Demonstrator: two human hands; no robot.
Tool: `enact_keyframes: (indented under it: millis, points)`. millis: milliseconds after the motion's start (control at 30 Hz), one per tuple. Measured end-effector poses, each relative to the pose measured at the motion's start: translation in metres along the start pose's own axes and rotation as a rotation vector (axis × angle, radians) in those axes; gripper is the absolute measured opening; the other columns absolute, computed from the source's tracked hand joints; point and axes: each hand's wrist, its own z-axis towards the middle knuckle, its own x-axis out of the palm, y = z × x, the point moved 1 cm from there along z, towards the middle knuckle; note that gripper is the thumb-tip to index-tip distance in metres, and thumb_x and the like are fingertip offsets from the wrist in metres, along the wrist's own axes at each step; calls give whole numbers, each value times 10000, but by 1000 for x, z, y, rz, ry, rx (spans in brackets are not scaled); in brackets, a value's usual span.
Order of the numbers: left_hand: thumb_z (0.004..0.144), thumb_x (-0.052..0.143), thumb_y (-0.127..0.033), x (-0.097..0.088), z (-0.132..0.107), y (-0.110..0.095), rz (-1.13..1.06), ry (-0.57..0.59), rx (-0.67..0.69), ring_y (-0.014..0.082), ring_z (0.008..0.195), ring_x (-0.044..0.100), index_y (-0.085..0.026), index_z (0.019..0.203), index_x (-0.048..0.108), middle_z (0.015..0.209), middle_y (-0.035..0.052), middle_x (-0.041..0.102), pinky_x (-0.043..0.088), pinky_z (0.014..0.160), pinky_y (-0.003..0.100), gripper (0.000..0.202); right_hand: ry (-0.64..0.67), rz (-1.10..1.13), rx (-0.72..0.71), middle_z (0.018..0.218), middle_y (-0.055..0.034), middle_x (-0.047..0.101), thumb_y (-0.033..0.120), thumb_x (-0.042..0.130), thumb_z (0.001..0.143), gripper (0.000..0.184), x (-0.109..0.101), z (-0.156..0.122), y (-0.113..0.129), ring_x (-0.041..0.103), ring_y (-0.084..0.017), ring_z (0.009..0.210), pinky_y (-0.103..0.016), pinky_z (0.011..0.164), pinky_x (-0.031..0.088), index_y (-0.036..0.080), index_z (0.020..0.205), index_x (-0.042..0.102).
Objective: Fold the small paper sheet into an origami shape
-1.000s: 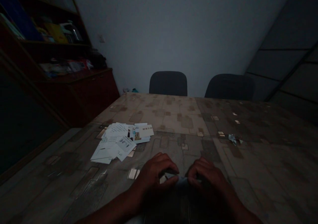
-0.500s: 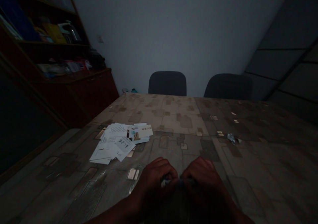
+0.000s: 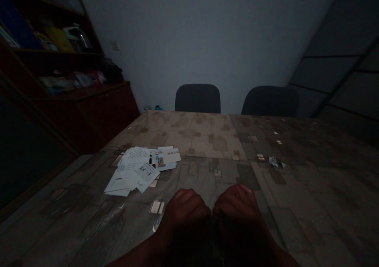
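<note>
left hand [image 3: 189,208] and right hand [image 3: 237,207] curled close together, perhaps for steadiness | fingers bent inward, cannot tell whether grasping | printed cards [image 3: 134,170] overlap leftward on surface [image 3: 204,136], apparently clear of both

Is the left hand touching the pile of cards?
Apart: the head view shows patterned tablecloth between the left hand and the pile of cards.

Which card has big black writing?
The tilted card at the near right of the pile, left of the left hand; its writing looks bigger and darker than the others'.
</note>
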Motion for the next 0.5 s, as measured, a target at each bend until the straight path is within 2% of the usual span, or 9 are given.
enact_keyframes:
  millis: [133, 200, 300, 400, 500]
  points:
    - [837, 498, -77, -2, -1, 3, -112, -1, -71, 140, 601, 500, -177, 677, 558, 614, -4, 582, 343, 604, 265, 197, -5, 35, 20, 661, -4, 592, 72, 485, 753, 159, 0, 0, -6, 495, -175, 720, -360, 803, 315, 190, 662, 540]
    - [800, 524, -79, -5, 0, 6, -174, 8, -138, 146, 617, 517, -179, 686, 572, 627, 1, 594, 356, 606, 261, 159, 36, 70, 57, 677, -4, 587, 73, 486, 732, 135, -5, 0, -13, 507, -181, 734, -360, 791, 320, 190, 686, 536]
    - [741, 554, -83, -12, -1, 15, -260, 71, -319, 156, 628, 541, -177, 668, 593, 645, 10, 602, 375, 595, 254, 125, 126, 71, 121, 689, -5, 579, 72, 487, 727, 135, -15, 0, -30, 524, -191, 734, -356, 764, 336, 194, 703, 539]
    - [708, 548, -73, -17, -1, 21, -320, 84, -522, 154, 621, 557, -172, 640, 590, 641, 4, 591, 390, 589, 251, 128, 109, 37, 256, 685, -10, 573, 104, 480, 767, 133, -25, 0, -44, 526, -200, 713, -345, 716, 353, 204, 692, 523]
    - [702, 560, -69, -15, 0, 20, -353, 91, -550, 158, 634, 566, -170, 643, 600, 646, 4, 593, 396, 597, 252, 124, 100, 80, 282, 711, -15, 589, 134, 499, 815, 115, -27, 0, -41, 530, -202, 728, -333, 695, 354, 201, 735, 546]
